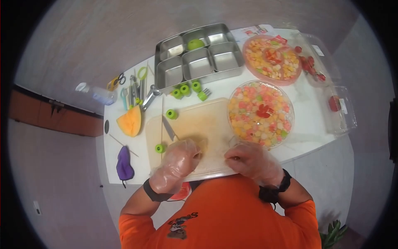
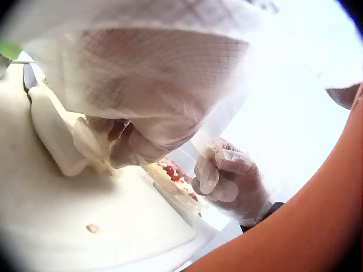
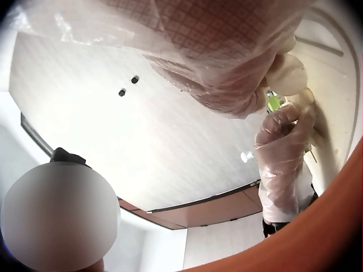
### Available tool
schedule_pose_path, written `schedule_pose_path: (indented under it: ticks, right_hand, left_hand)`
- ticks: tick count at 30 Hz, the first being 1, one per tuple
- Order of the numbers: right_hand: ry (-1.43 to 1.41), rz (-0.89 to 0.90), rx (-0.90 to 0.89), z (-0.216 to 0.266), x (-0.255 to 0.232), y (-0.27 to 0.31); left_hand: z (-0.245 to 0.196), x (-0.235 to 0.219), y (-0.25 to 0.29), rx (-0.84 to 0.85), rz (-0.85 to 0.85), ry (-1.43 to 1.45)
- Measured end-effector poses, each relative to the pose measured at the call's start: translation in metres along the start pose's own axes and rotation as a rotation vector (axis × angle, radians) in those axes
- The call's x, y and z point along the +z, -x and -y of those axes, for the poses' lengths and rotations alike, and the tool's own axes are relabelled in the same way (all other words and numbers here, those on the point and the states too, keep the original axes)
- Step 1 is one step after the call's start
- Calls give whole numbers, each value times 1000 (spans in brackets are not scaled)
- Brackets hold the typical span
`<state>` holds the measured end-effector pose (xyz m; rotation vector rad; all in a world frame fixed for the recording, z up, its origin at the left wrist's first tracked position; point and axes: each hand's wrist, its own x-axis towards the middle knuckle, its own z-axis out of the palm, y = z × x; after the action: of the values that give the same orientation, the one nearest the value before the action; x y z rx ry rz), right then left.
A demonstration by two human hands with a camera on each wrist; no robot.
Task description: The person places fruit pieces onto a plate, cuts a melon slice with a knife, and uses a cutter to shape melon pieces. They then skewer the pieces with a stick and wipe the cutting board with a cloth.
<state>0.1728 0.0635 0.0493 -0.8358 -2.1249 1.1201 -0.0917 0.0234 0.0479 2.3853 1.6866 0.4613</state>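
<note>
In the head view, my left hand (image 1: 178,162), in a clear plastic glove, is curled over the near left part of the cutting board (image 1: 207,118). A knife (image 1: 169,128) lies there, its pale handle close to the left fingers. My gloved right hand (image 1: 253,162) is also curled, over the board's near right edge beside a clear bowl of diced fruit (image 1: 259,112). Pale, rounded, loose glove ends show at the fingers in both wrist views; no object shows in either hand. In the left wrist view a small pale scrap (image 2: 92,228) lies on the board.
Left stand a melon wedge (image 1: 130,121), several tools and a purple pouch (image 1: 124,163). Green-handled cutters (image 1: 185,89) sit before a steel compartment tray (image 1: 199,62) holding a green fruit. Back right are a pink divided fruit platter (image 1: 271,58) and clear boxes with strawberries (image 1: 309,64).
</note>
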Motion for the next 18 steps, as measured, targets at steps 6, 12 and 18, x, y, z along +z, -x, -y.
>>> schedule_pose_path:
  ticks: [6, 12, 18]
  right_hand:
    - [31, -37, -48, 1, 3, -8]
    - [-56, -162, 53, 10, 10, -13]
    - [-106, -173, 147, 5, 9, -9]
  left_hand:
    - [-13, -8, 4, -597, 33, 873]
    - [-45, -15, -8, -769, -28, 1493]
    - [-56, -1, -9, -768, -54, 1567]
